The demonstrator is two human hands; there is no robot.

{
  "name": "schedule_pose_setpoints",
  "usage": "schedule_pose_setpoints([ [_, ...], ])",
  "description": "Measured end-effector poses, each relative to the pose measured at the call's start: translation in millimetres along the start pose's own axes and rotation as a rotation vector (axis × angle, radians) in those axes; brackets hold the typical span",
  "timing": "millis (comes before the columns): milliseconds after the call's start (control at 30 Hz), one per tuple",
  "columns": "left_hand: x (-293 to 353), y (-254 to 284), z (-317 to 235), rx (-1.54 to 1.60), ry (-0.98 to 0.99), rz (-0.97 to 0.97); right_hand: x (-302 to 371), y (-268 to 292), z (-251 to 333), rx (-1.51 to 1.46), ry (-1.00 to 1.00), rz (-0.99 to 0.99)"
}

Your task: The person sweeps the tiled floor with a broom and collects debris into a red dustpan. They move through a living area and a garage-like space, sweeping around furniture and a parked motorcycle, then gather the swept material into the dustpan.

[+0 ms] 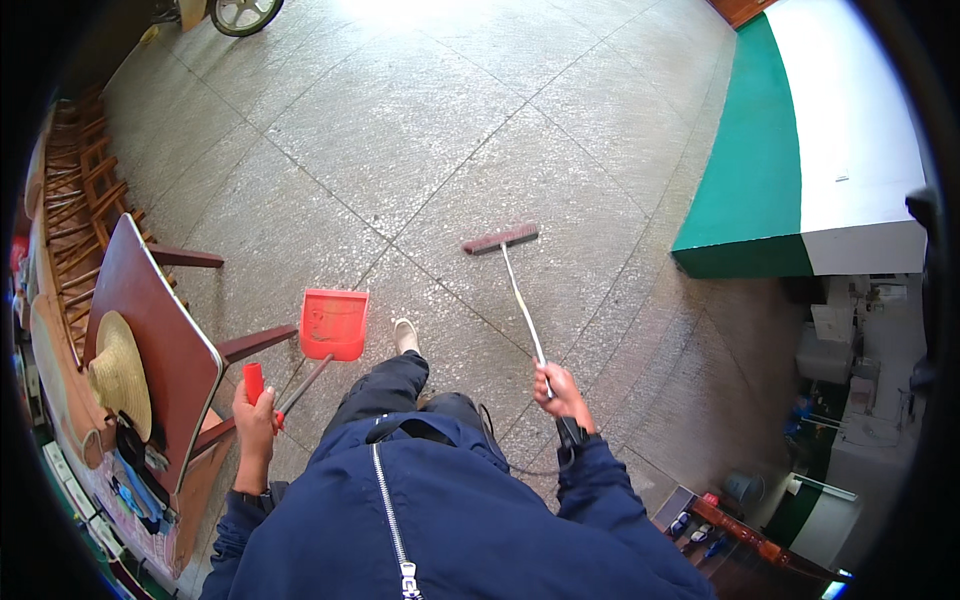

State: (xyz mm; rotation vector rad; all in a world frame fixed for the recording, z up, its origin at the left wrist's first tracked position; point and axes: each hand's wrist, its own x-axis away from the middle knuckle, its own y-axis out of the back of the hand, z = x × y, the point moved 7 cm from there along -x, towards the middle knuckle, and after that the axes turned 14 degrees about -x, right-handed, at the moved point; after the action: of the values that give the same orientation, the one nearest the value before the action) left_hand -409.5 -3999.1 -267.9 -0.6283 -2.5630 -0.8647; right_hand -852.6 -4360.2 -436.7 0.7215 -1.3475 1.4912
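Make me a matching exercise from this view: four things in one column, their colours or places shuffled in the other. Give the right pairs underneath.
1. Dustpan
2. Broom head
3. Straw hat
4. Spoked wheel

A. Cut off by the picture's top edge
B. Pale yellow, at the picture's left
C. At the far end of the pale pole in the right hand
D. Red, left of the light shoe

Pairs: 1-D, 2-C, 3-B, 4-A
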Motion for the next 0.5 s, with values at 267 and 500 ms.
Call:
schedule_pose_setpoints([
  [267,-71.6,-31.4,-33.4,-0.017,-0.009,-0.004,101.2,85.3,4.4,0.245,-0.06,-0.426],
  [500,-80.2,-33.6,-45.9,0.061,0.012,-0.05,29.5,88.2,38.4,0.126,-0.222,-0.463],
])
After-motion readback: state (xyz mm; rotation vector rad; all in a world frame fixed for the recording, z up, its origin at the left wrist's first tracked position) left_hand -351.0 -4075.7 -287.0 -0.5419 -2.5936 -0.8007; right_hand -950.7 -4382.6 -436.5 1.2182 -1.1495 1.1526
